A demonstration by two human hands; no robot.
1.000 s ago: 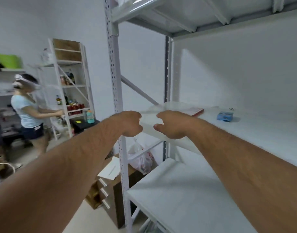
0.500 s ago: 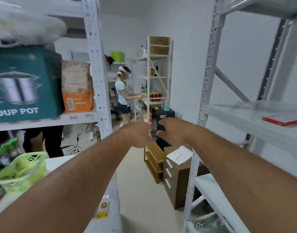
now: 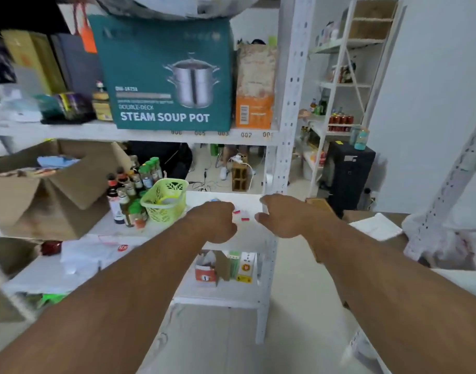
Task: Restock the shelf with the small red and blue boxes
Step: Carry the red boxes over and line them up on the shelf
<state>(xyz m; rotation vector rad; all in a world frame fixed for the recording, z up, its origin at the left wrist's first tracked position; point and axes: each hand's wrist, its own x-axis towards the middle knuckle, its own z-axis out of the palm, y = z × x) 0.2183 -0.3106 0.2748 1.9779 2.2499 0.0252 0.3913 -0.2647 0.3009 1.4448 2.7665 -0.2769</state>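
Observation:
Several small red boxes lie on the white middle shelf of the rack in front of me, in the gap between my hands. A bit of a blue box shows just beyond my left hand. My left hand hovers over the shelf left of the red boxes, its fingers curled in and nothing visible in it. My right hand is just right of them near the shelf's front corner, with the fingers bent, the thumb apart, and nothing in it. The palms face away from me.
A green basket and several bottles stand left of my hands, beside an open cardboard box. A teal soup pot box fills the shelf above. The rack's white post rises by my right hand. Cartons sit below.
My view has swung left, from the nearly bare rack with a red and a blue box to this stocked rack. Both arms stayed stretched out and now hover over its middle shelf.

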